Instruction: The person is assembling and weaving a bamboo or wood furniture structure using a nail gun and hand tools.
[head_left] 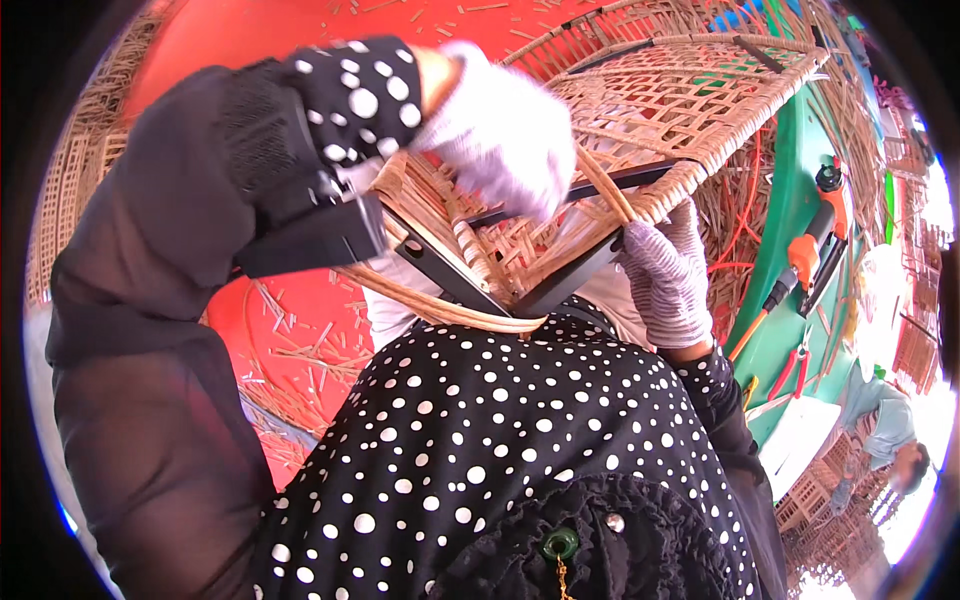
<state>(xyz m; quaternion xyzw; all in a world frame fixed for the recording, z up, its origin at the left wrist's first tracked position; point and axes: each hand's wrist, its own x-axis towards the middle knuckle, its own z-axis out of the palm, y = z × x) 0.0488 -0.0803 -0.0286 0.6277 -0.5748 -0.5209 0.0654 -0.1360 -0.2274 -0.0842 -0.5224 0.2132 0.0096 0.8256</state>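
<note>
A woven rattan piece [690,95] on a black metal frame [570,275] leans across my lap, its rim wrapped in tan strands. My right hand [672,270], in a striped knit glove, has its fingers closed around the frame's near corner at the wrapped rim. Above the frame, my left hand [510,135] is curled and blurred by motion; what lies in its gloved fingers is hidden. A short rattan strand [603,185] slants between the left hand and the rim by my right fingers. Another loose rattan strand [440,305] loops below the frame, across my dotted clothing.
Right of the frame, an orange-and-black power tool [818,235] and red-handled pliers [793,372] lie on a green surface [775,300]. Rattan scraps litter the red floor [290,320]. A black box [320,240] is strapped at my left wrist. A person [885,430] is at the far right.
</note>
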